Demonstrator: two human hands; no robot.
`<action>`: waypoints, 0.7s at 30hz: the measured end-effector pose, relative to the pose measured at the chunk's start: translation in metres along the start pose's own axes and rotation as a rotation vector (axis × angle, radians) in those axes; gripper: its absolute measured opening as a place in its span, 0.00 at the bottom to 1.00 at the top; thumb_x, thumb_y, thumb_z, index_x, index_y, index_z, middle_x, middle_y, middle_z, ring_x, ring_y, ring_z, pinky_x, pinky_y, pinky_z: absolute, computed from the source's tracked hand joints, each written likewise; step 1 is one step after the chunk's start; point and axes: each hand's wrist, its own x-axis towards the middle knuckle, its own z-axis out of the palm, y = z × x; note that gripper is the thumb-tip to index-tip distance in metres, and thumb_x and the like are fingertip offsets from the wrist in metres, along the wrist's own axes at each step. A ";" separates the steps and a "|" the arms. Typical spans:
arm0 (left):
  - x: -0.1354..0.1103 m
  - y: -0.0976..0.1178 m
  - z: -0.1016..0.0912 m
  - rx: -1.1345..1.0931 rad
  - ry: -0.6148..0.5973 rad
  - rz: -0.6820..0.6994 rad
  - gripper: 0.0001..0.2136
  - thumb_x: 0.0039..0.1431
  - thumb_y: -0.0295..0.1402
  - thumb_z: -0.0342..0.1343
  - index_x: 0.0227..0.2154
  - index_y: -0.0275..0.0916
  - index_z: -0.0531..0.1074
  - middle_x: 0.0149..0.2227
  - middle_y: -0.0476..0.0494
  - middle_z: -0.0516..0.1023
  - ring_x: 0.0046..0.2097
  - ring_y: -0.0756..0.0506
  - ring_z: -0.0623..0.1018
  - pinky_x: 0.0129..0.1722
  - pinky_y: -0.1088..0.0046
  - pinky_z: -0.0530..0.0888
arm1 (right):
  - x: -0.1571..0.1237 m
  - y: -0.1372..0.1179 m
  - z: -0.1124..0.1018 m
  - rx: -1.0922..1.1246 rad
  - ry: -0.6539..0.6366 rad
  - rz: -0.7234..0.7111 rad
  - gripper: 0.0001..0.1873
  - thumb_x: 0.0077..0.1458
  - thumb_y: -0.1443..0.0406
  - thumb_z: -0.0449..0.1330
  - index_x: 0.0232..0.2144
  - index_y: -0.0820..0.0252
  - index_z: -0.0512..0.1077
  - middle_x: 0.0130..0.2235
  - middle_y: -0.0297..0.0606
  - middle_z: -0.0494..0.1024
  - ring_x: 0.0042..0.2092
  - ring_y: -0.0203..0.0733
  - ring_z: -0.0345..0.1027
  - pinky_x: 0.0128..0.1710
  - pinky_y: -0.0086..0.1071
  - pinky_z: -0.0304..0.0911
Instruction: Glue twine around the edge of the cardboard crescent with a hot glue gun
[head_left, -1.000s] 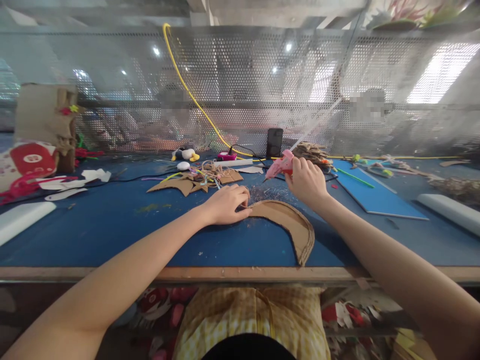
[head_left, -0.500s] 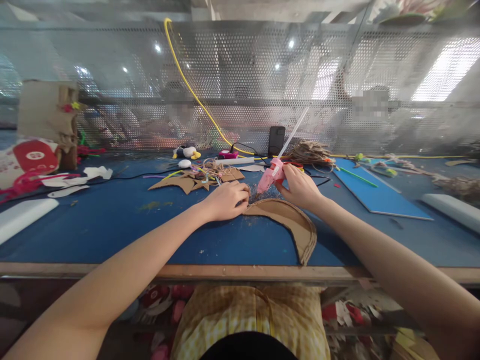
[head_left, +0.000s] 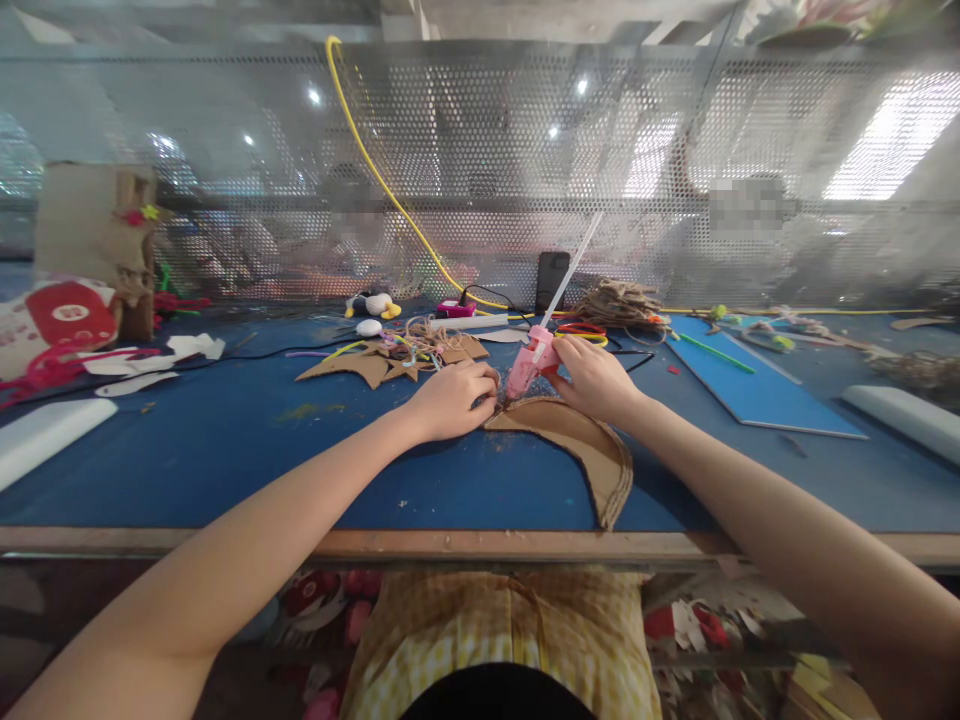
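Observation:
A curved brown cardboard piece [head_left: 585, 450] lies on the blue table [head_left: 225, 450] in front of me. My left hand [head_left: 450, 398] is curled closed, pressing on the cardboard's left tip; what its fingers pinch is hidden. My right hand [head_left: 596, 378] grips a pink glue gun [head_left: 529, 362] with a clear glue stick rising from its back. The gun's nozzle points down at the cardboard's upper left edge, right beside my left fingers.
Brown cardboard scraps and string [head_left: 397, 355] lie behind my left hand. A black phone [head_left: 553, 280] leans on the perforated metal screen. A blue sheet [head_left: 742, 385] lies at right, white foam pieces [head_left: 45, 435] at left, a yellow cable [head_left: 390, 200] behind.
My right hand brought the glue gun down and leftward from above the table until its nozzle is at the cardboard's edge. My left hand stayed on the cardboard.

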 end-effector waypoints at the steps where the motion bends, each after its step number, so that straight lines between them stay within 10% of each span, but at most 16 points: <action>1: 0.000 0.000 0.000 -0.002 0.002 -0.001 0.11 0.67 0.31 0.49 0.35 0.36 0.77 0.45 0.38 0.78 0.48 0.40 0.76 0.51 0.60 0.73 | 0.000 0.000 0.000 -0.002 -0.002 -0.003 0.08 0.65 0.60 0.53 0.39 0.59 0.66 0.40 0.46 0.75 0.42 0.50 0.69 0.41 0.37 0.61; 21: 0.000 -0.001 0.002 -0.032 0.002 -0.022 0.10 0.67 0.30 0.49 0.34 0.37 0.75 0.43 0.40 0.77 0.48 0.41 0.77 0.51 0.61 0.74 | 0.000 0.002 0.006 -0.045 0.014 -0.043 0.09 0.67 0.61 0.53 0.41 0.61 0.68 0.39 0.45 0.75 0.41 0.49 0.68 0.41 0.37 0.60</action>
